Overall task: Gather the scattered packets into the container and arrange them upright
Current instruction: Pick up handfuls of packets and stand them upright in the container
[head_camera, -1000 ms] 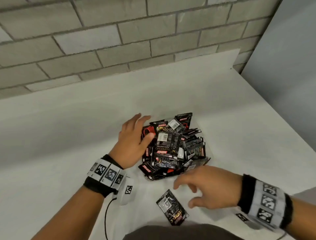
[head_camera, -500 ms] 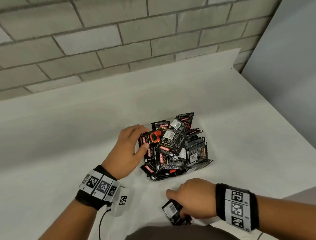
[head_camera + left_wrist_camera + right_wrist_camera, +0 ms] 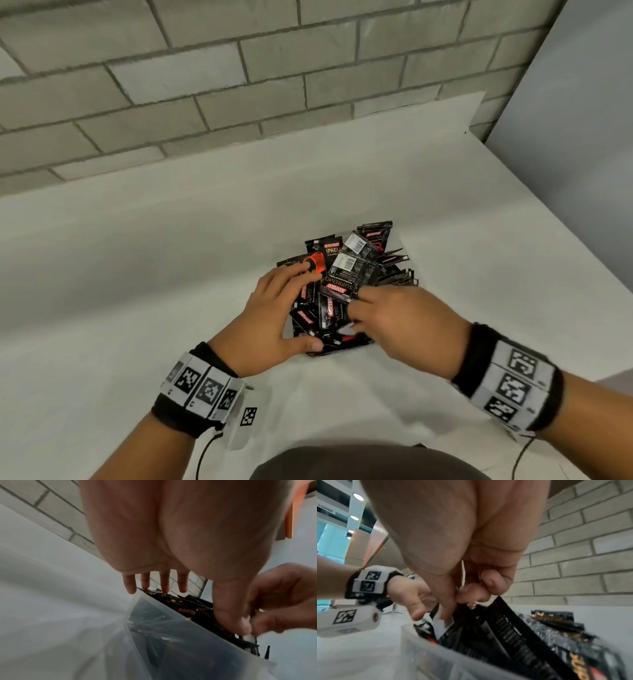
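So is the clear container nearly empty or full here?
Full. The container is packed with black packets heaped above its rim, many lying flat or tilted rather than upright.

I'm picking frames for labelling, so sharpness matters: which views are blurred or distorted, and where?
Head view: mostly sharp, right hand slightly motion-smeared, brick lines bowed. Left wrist view: left hand fills it, soft; translucent container hazy. Right wrist view: pinched packet and near packets blurred.
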The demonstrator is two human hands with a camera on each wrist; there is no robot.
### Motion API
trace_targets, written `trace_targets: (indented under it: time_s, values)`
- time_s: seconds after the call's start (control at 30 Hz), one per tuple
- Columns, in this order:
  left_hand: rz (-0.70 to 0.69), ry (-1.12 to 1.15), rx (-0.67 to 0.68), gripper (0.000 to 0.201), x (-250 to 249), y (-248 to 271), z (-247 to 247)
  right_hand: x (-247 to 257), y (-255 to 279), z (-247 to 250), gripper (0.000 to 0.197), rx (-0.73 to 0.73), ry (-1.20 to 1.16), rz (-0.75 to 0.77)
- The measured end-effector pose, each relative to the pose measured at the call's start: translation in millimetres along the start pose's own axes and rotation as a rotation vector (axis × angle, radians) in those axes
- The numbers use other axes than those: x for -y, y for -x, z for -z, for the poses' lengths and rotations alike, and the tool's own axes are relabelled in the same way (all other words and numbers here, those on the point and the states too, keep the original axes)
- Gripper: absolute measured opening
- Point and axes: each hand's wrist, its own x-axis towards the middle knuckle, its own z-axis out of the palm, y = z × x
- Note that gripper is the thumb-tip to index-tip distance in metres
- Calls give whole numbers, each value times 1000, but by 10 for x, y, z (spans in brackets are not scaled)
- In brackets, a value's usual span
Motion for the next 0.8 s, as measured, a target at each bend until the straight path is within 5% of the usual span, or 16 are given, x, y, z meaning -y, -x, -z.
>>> trace_targets:
  time_s: [0.07, 0.2, 0.3, 0.43, 0.6, 0.8]
  values:
    - [-1, -14, -21, 101, 10, -17, 9, 97, -71, -21, 17, 30, -29, -1]
    - [-6, 38, -13, 111, -26, -4, 112, 60, -31, 198, 35, 74, -461, -87]
    - [2, 88, -12, 104, -110, -41, 233, -223, 73, 371, 29, -41, -754, -182]
    - [-16, 17, -35, 72, -289, -306, 410, -834, 103, 370, 25, -238, -481, -406]
    - [-102, -180, 28, 52, -474, -886, 460, -1164, -148, 243, 36, 41, -297, -409]
    - [-13, -442, 277, 84, -599, -1173, 150, -1236, -415, 206, 17, 100, -179, -326]
